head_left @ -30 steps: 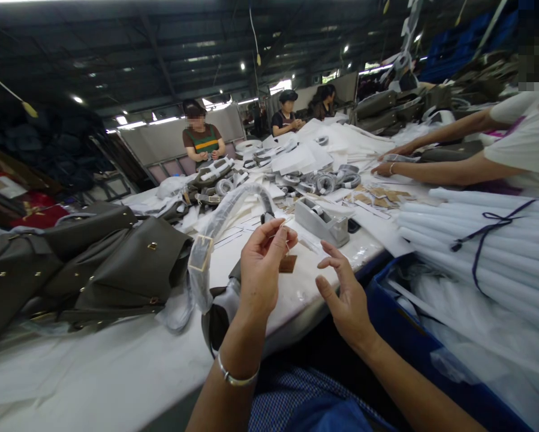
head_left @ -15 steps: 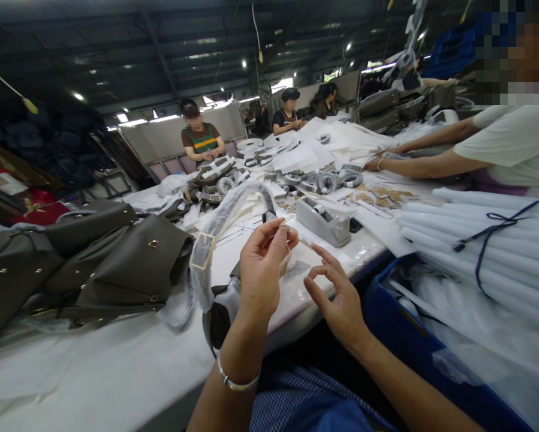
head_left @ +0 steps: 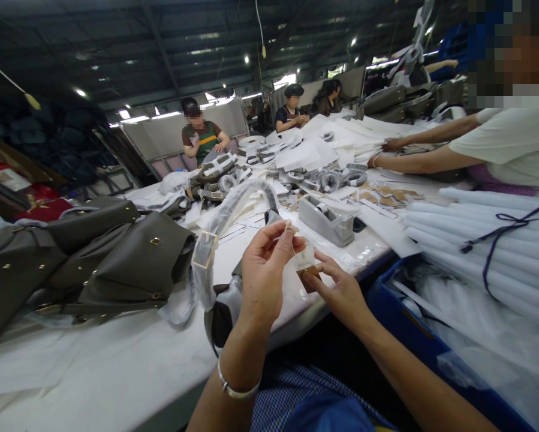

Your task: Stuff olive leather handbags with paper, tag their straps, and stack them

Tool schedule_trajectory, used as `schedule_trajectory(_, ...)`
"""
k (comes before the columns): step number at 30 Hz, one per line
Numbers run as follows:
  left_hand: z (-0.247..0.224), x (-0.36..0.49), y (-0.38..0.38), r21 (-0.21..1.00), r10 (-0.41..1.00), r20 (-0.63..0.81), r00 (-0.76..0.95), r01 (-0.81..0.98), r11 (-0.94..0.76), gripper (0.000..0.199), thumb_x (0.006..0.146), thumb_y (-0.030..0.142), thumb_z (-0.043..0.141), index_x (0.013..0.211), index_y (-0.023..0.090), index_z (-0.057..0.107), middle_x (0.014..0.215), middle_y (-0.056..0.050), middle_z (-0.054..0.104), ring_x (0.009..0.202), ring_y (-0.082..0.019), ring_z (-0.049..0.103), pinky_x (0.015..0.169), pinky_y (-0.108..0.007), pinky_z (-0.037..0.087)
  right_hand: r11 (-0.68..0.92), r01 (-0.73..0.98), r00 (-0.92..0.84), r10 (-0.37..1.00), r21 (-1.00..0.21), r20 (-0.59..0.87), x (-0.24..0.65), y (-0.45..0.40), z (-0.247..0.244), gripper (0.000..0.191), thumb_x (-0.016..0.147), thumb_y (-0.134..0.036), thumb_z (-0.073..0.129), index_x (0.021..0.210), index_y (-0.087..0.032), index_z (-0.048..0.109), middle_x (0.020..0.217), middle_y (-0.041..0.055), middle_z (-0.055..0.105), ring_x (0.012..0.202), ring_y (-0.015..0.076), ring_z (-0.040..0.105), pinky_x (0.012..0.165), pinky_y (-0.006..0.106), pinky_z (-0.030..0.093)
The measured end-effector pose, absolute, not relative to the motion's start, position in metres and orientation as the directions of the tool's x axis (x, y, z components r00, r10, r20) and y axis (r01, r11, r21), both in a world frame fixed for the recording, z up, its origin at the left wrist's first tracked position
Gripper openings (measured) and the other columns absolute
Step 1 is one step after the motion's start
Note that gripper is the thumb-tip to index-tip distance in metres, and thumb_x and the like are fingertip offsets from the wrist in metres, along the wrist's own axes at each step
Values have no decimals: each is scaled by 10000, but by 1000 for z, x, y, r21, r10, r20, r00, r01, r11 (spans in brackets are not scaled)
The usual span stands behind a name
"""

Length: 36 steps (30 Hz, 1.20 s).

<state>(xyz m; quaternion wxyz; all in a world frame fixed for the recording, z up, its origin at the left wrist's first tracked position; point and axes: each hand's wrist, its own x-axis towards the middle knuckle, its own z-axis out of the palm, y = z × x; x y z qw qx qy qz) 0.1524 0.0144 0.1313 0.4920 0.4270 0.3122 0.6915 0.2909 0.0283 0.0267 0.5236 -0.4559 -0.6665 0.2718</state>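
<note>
My left hand [head_left: 264, 267] is raised over the table edge, thumb and fingertips pinched on a thin pale string [head_left: 289, 225]. Just to its right, my right hand [head_left: 343, 294] grips a small brown tag [head_left: 306, 279] between thumb and fingers. A whitish, see-through piece [head_left: 306, 257] shows above the tag; whether it is joined to it I cannot tell. Behind my left hand stands a dark bag [head_left: 217, 327], partly hidden by my arm. Its arched handle [head_left: 204, 252] is wrapped in clear film and has a pale buckle frame.
A grey tape dispenser [head_left: 327, 223] stands beyond my hands. Olive-brown bags [head_left: 125, 270] lie at left on the white table [head_left: 93, 372]. On the right, tied white foam tubes [head_left: 489, 240] rest above a blue bin [head_left: 386, 294]. A co-worker's arms [head_left: 426, 153] reach in from the right.
My right hand was held apart with curled fingers; now it has moved up and left and grips the brown tag. My left hand keeps its pinch on the string.
</note>
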Motion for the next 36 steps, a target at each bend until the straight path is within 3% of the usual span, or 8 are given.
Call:
schedule_trajectory(3, 133, 150, 12, 855, 948, 290, -134, -408, -320, 215, 801, 314, 782, 980, 215, 717, 900, -12, 693, 827, -135, 679, 806, -280, 572, 449, 266, -48, 890, -853, 454, 301, 30, 26, 232, 855, -440, 691, 1005, -268, 657, 1439, 75, 550, 1354, 297, 487, 1137, 544, 361)
schedule_trajectory(9, 136, 148, 8, 872, 962, 268, -53, -412, -266, 195, 825, 303, 755, 995, 213, 719, 943, -24, 688, 877, -149, 667, 833, -289, 560, 633, 185, -158, 774, -752, 613, 290, 21, 47, 749, 840, -410, 727, 1488, -314, 365, 1559, 78, 395, 1450, 283, 338, 1205, 520, 262)
schedule_trajectory(12, 139, 145, 7, 858, 970, 239, -45, -458, -233, 191, 820, 295, 759, 988, 212, 720, 948, -21, 674, 866, -139, 663, 811, -265, 563, 615, 27, -227, 771, -788, 595, 277, 22, 56, 689, 830, -404, 741, 1443, -311, 440, 1485, 78, 494, 1367, 287, 455, 1154, 506, 360)
schedule_trajectory(16, 142, 138, -1, 862, 976, 218, -21, -465, -202, 182, 849, 282, 735, 1014, 211, 708, 929, -18, 672, 843, -120, 664, 783, -226, 559, 428, -164, -349, 818, -889, 458, 269, 21, 61, 346, 836, -446, 729, 1106, -232, 687, 1013, 71, 725, 991, 250, 668, 972, 440, 513)
schedule_trajectory(23, 144, 118, -32, 911, 942, 318, -111, -240, -336, 158, 907, 298, 672, 1034, 210, 703, 934, -30, 694, 839, -141, 703, 817, -258, 579, 144, -375, -387, 874, -916, 296, 269, 16, 52, 346, 905, -447, 648, 677, -189, 685, 618, 23, 634, 597, 145, 607, 579, 255, 493)
schedule_trajectory(29, 160, 70, -74, 719, 689, 654, -313, 542, -436, 249, 902, 219, 660, 1143, 266, 695, 1133, -40, 710, 877, -157, 721, 762, -242, 588, 91, -147, -366, 920, -985, 139, 258, 23, 74, 350, 842, -509, 697, 918, -174, 764, 609, -5, 597, 355, 57, 435, 337, 190, 277)
schedule_trajectory(33, 160, 24, -68, 731, 547, 672, -499, 566, -381, 248, 895, 301, 671, 1133, 235, 689, 1089, -45, 729, 826, -152, 713, 658, -224, 562, 212, 60, -334, 925, -975, 180, 241, 33, 90, 423, 828, -563, 672, 948, -174, 788, 565, -15, 571, 350, 56, 412, 331, 191, 292)
schedule_trajectory(36, 151, -5, -42, 817, 737, 532, -417, 480, -318, 292, 840, 367, 723, 1073, 191, 729, 1027, -71, 744, 850, -181, 699, 681, -236, 538, 289, 149, -362, 906, -946, 219, 222, 40, 95, 418, 838, -563, 653, 993, -201, 794, 552, -18, 587, 354, 65, 414, 338, 196, 310)
